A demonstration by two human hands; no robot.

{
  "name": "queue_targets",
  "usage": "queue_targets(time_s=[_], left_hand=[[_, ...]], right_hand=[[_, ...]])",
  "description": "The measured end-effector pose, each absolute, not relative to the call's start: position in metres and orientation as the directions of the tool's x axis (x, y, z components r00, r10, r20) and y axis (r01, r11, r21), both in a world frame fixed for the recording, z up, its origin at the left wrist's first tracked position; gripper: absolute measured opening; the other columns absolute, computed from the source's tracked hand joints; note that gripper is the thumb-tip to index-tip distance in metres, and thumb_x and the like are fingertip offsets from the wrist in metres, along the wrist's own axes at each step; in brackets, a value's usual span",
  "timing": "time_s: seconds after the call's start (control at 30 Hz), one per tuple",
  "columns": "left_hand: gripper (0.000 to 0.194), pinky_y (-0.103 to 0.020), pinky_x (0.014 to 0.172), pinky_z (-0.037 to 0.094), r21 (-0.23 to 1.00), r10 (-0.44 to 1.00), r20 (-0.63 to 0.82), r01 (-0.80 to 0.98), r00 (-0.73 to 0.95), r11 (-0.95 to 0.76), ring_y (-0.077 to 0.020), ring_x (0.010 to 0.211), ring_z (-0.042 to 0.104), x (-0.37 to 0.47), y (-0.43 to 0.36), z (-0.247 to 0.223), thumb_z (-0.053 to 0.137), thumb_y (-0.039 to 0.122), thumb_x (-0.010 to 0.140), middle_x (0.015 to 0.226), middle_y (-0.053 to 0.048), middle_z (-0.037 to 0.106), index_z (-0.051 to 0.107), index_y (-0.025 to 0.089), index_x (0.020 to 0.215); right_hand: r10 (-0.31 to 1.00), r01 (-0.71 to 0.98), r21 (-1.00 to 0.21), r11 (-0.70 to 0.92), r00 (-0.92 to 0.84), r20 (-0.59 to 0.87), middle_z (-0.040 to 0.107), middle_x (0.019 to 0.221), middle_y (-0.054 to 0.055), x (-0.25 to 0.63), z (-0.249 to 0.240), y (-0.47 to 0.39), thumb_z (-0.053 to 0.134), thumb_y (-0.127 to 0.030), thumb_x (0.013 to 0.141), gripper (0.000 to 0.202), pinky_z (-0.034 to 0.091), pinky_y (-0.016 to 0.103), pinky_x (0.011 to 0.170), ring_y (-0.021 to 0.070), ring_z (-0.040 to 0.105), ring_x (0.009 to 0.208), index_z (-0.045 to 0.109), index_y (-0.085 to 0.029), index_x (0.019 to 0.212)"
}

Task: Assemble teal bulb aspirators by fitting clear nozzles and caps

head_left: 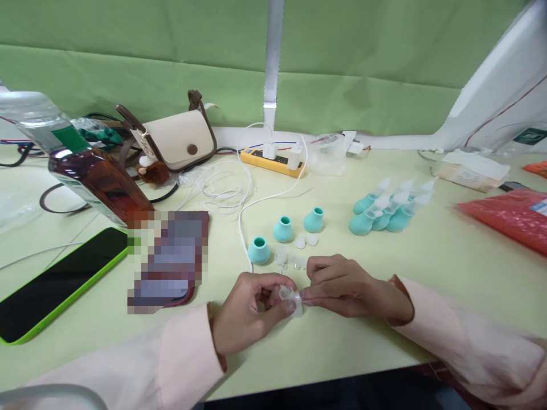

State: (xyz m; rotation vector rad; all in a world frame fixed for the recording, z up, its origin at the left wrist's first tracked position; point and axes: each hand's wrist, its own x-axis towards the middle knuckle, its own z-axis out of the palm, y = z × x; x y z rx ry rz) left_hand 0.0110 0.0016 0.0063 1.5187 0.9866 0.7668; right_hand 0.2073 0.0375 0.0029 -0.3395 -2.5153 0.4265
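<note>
A: Mat'ls & shapes?

B: Squat turquoise bulbs (258, 251), matte, rubbery-looking, 3 w/ round open mouths facing up, on a smooth pale yellow-green desk (363, 350). Farther R, a tight cluster of tipped bulbs (361, 224), same turquoise, w/ pointed translucent ends. Near the open ones, small whitish discs (312, 240) plus a few clear plastic bits (281, 256).

A: And the part being handled?

B: Small translucent plastic piece (294, 296), milky, flared at one end. Located btwn both hands, near the desk's front edge.

A: Grip?

B: Left hand (252, 313) gripping it btwn thumb & index. Right hand (348, 287) pinching its R side w/ fingertips closed.

A: Hard to make out?

B: Piece's middle, covered by fingertips; can't tell full shape. Red-cased phone (171, 262) mostly pixelated. Bottle of amber liquid (98, 185) cut off at L edge, red plastic packet (504, 216) at R edge.
</note>
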Motion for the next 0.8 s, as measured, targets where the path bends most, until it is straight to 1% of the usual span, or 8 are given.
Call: queue_targets(time_s=[0.1, 0.2, 0.33, 0.53, 0.67, 0.8], left_hand=[[0.019, -0.020, 0.046, 0.032, 0.986, 0.901, -0.049, 0.167, 0.432, -0.026, -0.0079, 0.049, 0.036, 0.0106, 0.0024, 0.0063, 0.057, 0.026, 0.068, 0.053, 0.003, 0.041, 0.060, 0.010, 0.079], [0.020, -0.020, 0.044, 0.031, 0.988, 0.898, -0.085, 0.151, 0.431, 0.021, -0.0076, 0.046, 0.038, 0.0107, 0.0031, 0.0066, 0.057, 0.026, 0.067, 0.051, 0.004, 0.041, 0.059, 0.009, 0.079], [0.021, -0.020, 0.042, 0.031, 0.990, 0.895, -0.108, 0.128, 0.433, 0.058, -0.0074, 0.045, 0.039, 0.0118, 0.0037, 0.0073, 0.057, 0.025, 0.066, 0.050, 0.004, 0.042, 0.059, 0.009, 0.080], [0.020, -0.020, 0.043, 0.031, 0.991, 0.889, -0.103, 0.121, 0.446, 0.054, -0.0075, 0.045, 0.038, 0.0114, 0.0034, 0.0075, 0.057, 0.025, 0.067, 0.050, 0.004, 0.042, 0.058, 0.010, 0.080], [0.021, -0.020, 0.043, 0.030, 0.990, 0.887, -0.089, 0.135, 0.454, 0.030, -0.0075, 0.045, 0.037, 0.0107, 0.0030, 0.0063, 0.055, 0.025, 0.068, 0.051, 0.003, 0.042, 0.059, 0.009, 0.082], [0.020, -0.021, 0.045, 0.031, 0.989, 0.896, -0.080, 0.144, 0.436, 0.018, -0.0081, 0.047, 0.039, 0.0099, 0.0035, 0.0074, 0.056, 0.024, 0.068, 0.053, 0.003, 0.042, 0.059, 0.009, 0.081]], right_hand=[[0.360, 0.227, -0.317, 0.921, -0.809, 0.466, 0.048, 0.057, -0.001, 0.2048, 0.0039, 0.0341, 0.045, -0.017, 0.081, 0.009, 0.036, 0.021, 0.056, 0.0096, 0.041, 0.062, 0.054, -0.016, 0.084], [0.396, 0.292, -0.293, 0.910, -0.820, 0.413, 0.050, 0.063, 0.001, 0.2026, 0.0051, 0.0313, 0.041, -0.018, 0.083, 0.012, 0.035, 0.021, 0.053, 0.0109, 0.042, 0.065, 0.053, -0.015, 0.084], [0.409, 0.313, -0.289, 0.904, -0.829, 0.381, 0.049, 0.065, 0.000, 0.2012, 0.0052, 0.0296, 0.040, -0.017, 0.083, 0.011, 0.033, 0.021, 0.052, 0.0107, 0.041, 0.065, 0.050, -0.014, 0.086], [0.426, 0.331, -0.283, 0.900, -0.802, 0.418, 0.046, 0.064, -0.001, 0.1999, 0.0035, 0.0295, 0.040, -0.014, 0.081, 0.008, 0.028, 0.022, 0.049, 0.0105, 0.040, 0.061, 0.046, -0.015, 0.086], [0.459, 0.351, -0.311, 0.883, -0.782, 0.421, 0.046, 0.064, -0.001, 0.2007, 0.0039, 0.0303, 0.039, -0.014, 0.081, 0.008, 0.028, 0.022, 0.049, 0.0108, 0.040, 0.061, 0.045, -0.015, 0.086], [0.488, 0.338, -0.378, 0.862, -0.756, 0.436, 0.045, 0.062, -0.001, 0.2001, 0.0066, 0.0306, 0.040, -0.012, 0.080, 0.007, 0.028, 0.022, 0.049, 0.0102, 0.040, 0.060, 0.045, -0.016, 0.083]])
